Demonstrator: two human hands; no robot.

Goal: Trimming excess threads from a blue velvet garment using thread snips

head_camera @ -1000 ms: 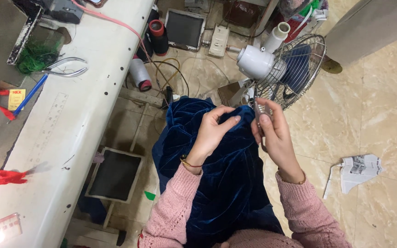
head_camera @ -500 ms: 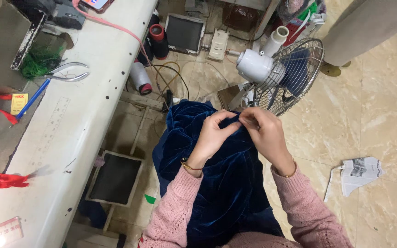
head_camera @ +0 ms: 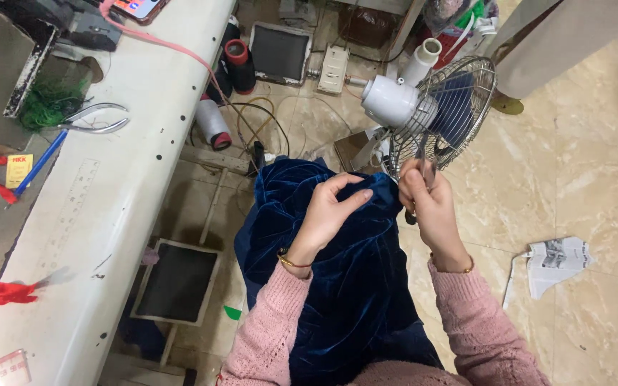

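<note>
Across the person's lap lay a dark blue velvet cloth [head_camera: 337, 286], draped from the knees up toward the hands and bunched at its upper edge. The left hand [head_camera: 327, 214] rested on that upper edge, its fingers [head_camera: 355, 196] close together and curled, pinching a fold of the velvet between thumb and fingertips. The right hand [head_camera: 427, 204], just beside the left at the cloth's right corner, was closed around a small pair of metal snips [head_camera: 423, 161], whose thin blades stood up above the knuckles; whether the blades touched the cloth could not be told. Both wrists wore thin bracelets, and both arms were in pink knitted sleeves. Just behind the hands stood a small floor fan [head_camera: 438, 107] with a wire cage and a white motor housing. To the left ran a long white worktable [head_camera: 130, 179], bearing a pair of metal scissors [head_camera: 94, 118], a tangle of green thread [head_camera: 48, 107] and a blue pen [head_camera: 41, 163]. On the tiled floor beneath and beyond it were spools of thread [head_camera: 212, 121], a dark foot pedal [head_camera: 180, 282] and, well apart to the right, a folded printed paper [head_camera: 559, 261].
</note>
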